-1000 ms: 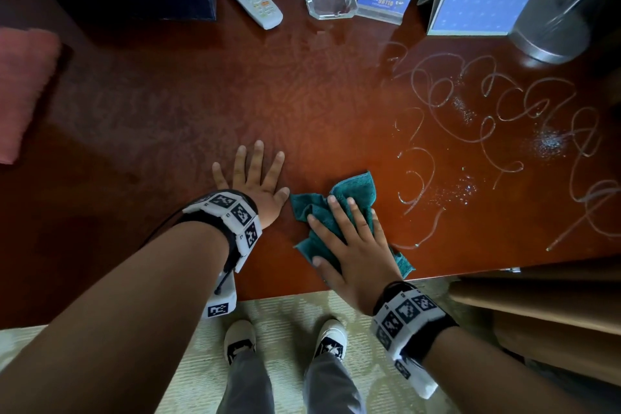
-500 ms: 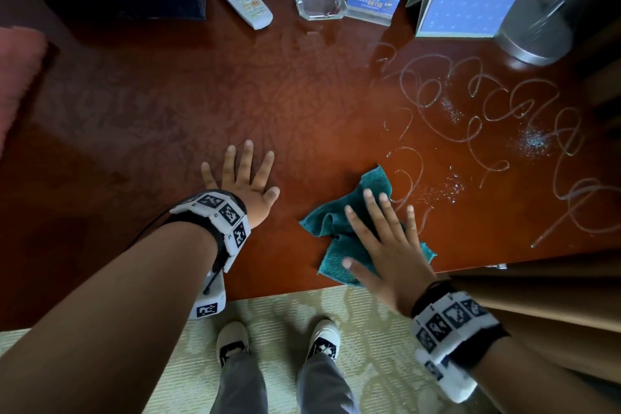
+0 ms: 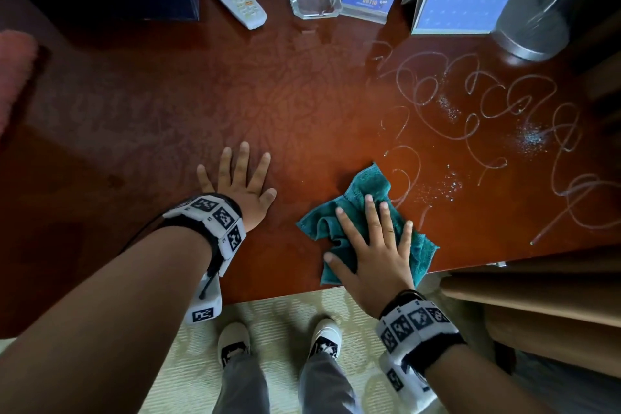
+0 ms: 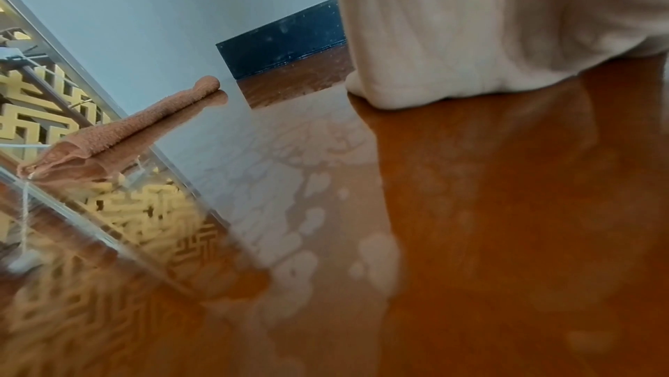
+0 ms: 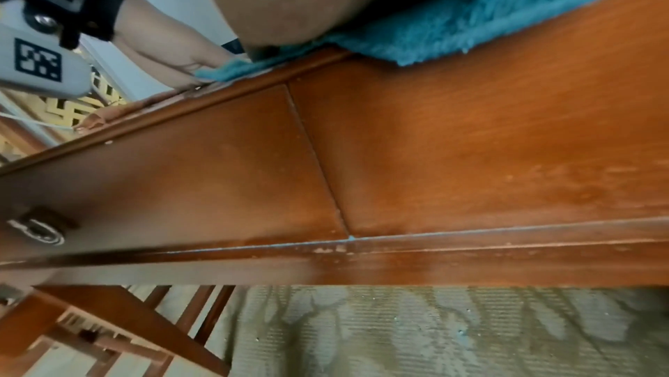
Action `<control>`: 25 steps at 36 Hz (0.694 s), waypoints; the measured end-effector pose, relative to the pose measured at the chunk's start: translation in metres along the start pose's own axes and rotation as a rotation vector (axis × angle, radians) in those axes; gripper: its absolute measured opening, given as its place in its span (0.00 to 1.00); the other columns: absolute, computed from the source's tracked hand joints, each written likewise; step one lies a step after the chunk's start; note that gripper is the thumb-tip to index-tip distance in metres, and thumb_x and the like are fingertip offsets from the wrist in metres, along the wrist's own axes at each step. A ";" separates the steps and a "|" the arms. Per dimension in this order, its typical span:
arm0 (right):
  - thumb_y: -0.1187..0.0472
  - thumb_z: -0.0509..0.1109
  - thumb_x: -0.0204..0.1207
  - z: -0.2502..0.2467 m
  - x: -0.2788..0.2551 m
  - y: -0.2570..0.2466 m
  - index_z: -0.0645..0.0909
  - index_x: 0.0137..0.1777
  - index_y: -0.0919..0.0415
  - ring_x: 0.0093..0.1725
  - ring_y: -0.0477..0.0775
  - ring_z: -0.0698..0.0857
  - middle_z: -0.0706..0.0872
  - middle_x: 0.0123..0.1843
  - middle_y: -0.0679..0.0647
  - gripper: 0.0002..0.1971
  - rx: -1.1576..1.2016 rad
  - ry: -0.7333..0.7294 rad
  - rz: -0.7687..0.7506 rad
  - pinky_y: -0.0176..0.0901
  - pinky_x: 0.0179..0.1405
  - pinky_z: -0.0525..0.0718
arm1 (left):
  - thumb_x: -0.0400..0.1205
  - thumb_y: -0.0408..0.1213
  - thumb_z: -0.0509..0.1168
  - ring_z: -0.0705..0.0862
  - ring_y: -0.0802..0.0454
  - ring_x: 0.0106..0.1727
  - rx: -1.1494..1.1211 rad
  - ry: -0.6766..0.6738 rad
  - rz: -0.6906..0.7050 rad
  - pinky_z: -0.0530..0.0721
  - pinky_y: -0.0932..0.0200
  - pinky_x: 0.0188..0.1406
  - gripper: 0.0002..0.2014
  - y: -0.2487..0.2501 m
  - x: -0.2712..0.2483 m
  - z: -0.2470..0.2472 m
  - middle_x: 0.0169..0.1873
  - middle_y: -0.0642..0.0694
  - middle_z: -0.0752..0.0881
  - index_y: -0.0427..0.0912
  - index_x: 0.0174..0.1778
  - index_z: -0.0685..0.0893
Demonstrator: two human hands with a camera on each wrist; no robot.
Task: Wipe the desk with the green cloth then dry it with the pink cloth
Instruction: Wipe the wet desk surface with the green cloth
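Right grip (image 3: 373,255) flat on green cloth (image 3: 363,191), left grip (image 3: 242,181) flat on desk (image 3: 302,94).

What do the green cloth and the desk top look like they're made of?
Green cloth: soft plush terry or microfibre, judging by the fuzzy pile in the right wrist view. Desk: reddish-brown wood or veneer, glossy lacquer; it mirrors the room.

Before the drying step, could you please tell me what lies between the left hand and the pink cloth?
Only bare desk lies between the left hand and the pink cloth, as the head view shows.
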State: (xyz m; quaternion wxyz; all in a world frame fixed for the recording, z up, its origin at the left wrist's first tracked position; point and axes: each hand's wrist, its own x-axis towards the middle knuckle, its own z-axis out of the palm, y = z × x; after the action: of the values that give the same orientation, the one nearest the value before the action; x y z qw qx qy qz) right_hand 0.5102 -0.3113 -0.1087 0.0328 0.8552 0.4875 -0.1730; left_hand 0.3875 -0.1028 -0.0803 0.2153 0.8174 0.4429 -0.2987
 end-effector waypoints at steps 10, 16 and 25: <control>0.22 0.27 0.69 -0.022 0.015 0.049 0.27 0.78 0.31 0.80 0.52 0.23 0.21 0.81 0.47 0.37 -0.125 -0.100 -0.164 0.71 0.78 0.32 | 0.85 0.59 0.34 0.21 0.46 0.77 0.001 -0.034 0.000 0.29 0.32 0.75 0.29 -0.001 0.001 -0.002 0.74 0.52 0.17 0.61 0.76 0.23; 0.25 0.31 0.73 -0.025 0.008 0.051 0.31 0.81 0.36 0.80 0.54 0.23 0.20 0.81 0.50 0.37 -0.084 -0.091 -0.190 0.66 0.78 0.31 | 0.85 0.59 0.34 0.23 0.46 0.78 0.000 -0.018 -0.010 0.31 0.32 0.75 0.29 -0.001 0.002 0.001 0.75 0.52 0.19 0.63 0.76 0.24; 0.49 0.46 0.84 -0.006 -0.013 0.061 0.50 0.82 0.35 0.84 0.57 0.37 0.40 0.86 0.54 0.26 0.098 -0.047 -0.269 0.65 0.77 0.44 | 0.84 0.60 0.34 0.24 0.48 0.78 -0.011 0.011 -0.026 0.31 0.33 0.75 0.29 -0.002 0.003 0.003 0.76 0.54 0.20 0.64 0.75 0.25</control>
State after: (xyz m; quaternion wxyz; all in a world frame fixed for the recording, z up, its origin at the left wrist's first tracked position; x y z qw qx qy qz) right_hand 0.5572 -0.3524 -0.1060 -0.0212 0.7784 0.5878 -0.2193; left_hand 0.3864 -0.1020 -0.0851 0.2136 0.8121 0.4563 -0.2943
